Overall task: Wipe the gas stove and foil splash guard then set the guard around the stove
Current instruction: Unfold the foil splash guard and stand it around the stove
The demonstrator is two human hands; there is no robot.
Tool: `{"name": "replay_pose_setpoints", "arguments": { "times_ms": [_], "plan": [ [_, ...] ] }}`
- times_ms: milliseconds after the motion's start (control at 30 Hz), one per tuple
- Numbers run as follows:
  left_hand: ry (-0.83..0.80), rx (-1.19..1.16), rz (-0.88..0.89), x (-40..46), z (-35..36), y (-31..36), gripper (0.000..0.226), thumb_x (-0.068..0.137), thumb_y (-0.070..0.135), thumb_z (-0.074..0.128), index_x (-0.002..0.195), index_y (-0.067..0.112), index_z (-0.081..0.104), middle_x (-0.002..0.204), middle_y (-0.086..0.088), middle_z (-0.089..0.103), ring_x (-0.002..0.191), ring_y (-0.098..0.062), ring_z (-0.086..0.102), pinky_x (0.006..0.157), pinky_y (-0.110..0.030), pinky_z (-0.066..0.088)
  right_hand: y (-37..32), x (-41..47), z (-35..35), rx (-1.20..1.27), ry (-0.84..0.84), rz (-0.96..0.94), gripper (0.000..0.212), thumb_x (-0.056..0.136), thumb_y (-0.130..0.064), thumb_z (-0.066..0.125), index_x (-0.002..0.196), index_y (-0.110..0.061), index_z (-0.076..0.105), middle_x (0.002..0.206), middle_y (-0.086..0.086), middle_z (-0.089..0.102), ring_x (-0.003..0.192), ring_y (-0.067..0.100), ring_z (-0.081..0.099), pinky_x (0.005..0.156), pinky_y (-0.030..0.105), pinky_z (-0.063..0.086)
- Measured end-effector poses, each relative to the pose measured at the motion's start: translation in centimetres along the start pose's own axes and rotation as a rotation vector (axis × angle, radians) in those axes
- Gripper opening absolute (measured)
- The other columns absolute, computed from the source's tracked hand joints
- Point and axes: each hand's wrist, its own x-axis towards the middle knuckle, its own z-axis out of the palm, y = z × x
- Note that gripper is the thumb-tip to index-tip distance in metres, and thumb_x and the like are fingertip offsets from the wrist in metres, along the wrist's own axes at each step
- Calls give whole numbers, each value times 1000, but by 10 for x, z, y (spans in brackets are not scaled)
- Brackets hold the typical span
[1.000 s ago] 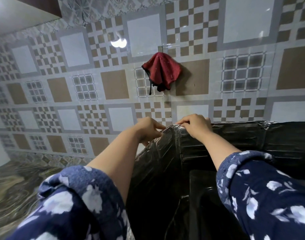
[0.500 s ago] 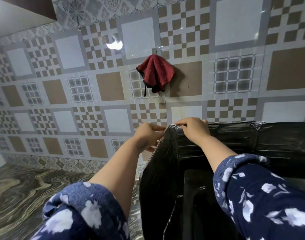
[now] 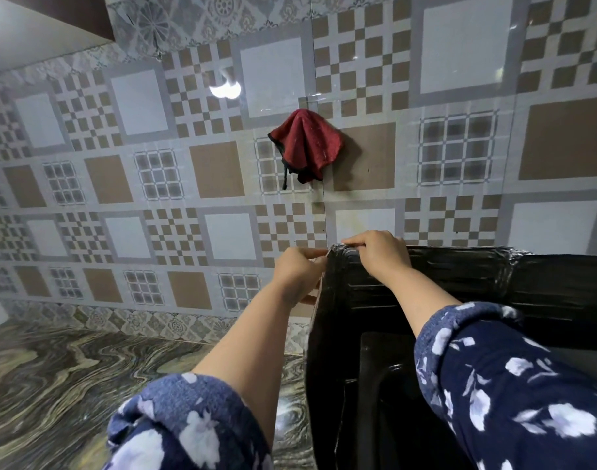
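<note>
splash guard (image 3: 459,286) upright, long panel along wall | left hand (image 3: 298,273), right hand (image 3: 380,252) pinched on top corner | bare counter (image 3: 52,385) leftward

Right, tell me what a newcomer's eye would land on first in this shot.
First, the dark red cloth hanging alone on the busy brown-and-grey patterned tile wall, upper middle. Below it, the left hand and right hand pinch the top corner fold of the glossy black foil splash guard, which stands around the black gas stove at lower right. The swirled marble counter fills the lower left.
</note>
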Motion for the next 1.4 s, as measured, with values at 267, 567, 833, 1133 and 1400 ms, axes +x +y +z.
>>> {"name": "replay_pose_setpoints", "arguments": {
  "times_ms": [267,567,833,1133,1400],
  "plan": [
    [-205,369,-1,3,-30,14,56,83,2,67,133,25,55,119,-2,63,81,-13,60,56,-19,53,-4,-2,-9,-25,-12,5,45,97,-7,40,114,-38,67,127,0,63,111,31,57,95,40,49],
    [-131,508,66,8,-35,6,57,85,-5,57,135,24,53,130,-9,60,100,-21,61,73,-23,51,-14,-6,-12,-55,-23,-15,48,95,-3,38,115,-35,67,126,2,64,113,29,57,101,41,42],
    [-77,575,52,8,-41,2,46,89,14,61,133,26,55,136,-7,57,118,-27,56,101,-37,46,-18,-4,-2,-92,-32,-58,45,95,-7,41,117,-39,65,124,0,65,112,26,56,96,38,37],
    [83,596,153,-14,-35,12,47,85,13,54,128,33,57,136,2,56,117,-21,56,96,-39,51,-31,-30,-26,-168,-10,-147,46,92,-13,54,133,-35,51,146,-2,42,135,20,29,107,40,26],
    [29,833,94,-57,-42,4,47,85,13,52,129,30,53,120,-4,62,105,-27,60,89,-44,53,-47,-73,-44,-269,-214,-107,55,92,-18,54,142,-37,38,157,-6,25,144,21,19,116,49,17]
  ]
}}
